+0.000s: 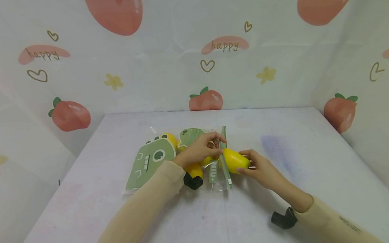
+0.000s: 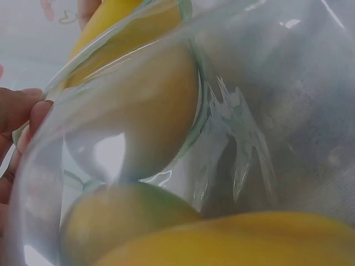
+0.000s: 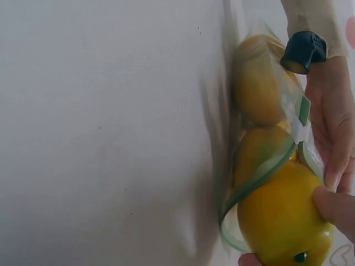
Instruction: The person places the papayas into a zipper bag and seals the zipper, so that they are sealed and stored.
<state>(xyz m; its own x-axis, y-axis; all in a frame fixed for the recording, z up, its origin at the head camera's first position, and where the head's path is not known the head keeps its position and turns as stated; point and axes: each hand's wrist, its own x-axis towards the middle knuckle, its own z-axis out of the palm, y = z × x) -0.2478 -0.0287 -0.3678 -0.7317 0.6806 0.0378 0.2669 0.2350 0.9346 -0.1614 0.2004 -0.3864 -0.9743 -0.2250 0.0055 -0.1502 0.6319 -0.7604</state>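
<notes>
A clear zip bag (image 1: 141, 175) with a green cartoon-dinosaur print lies on the table, its green-edged mouth facing right. Several yellow mangoes, smooth and toy-like, are inside; two show through the film, an upper mango (image 3: 256, 83) and a lower mango (image 2: 130, 221). My left hand (image 1: 199, 148) reaches over the bag and pinches the upper lip of its mouth. With fingers and thumb, my right hand (image 1: 261, 169) holds another yellow mango (image 1: 237, 161) by its outer end. That mango sits partly within the open mouth. In the right wrist view a white slider (image 3: 300, 132) shows on the green zip.
The white table (image 1: 200, 224) extends around the bag, with a bluish stain (image 1: 276, 150) to the right. A printed cloth backdrop (image 1: 166, 79) stands behind and at both sides. Black wrist mounts are on the left wrist (image 1: 193, 181) and right wrist (image 1: 283, 219).
</notes>
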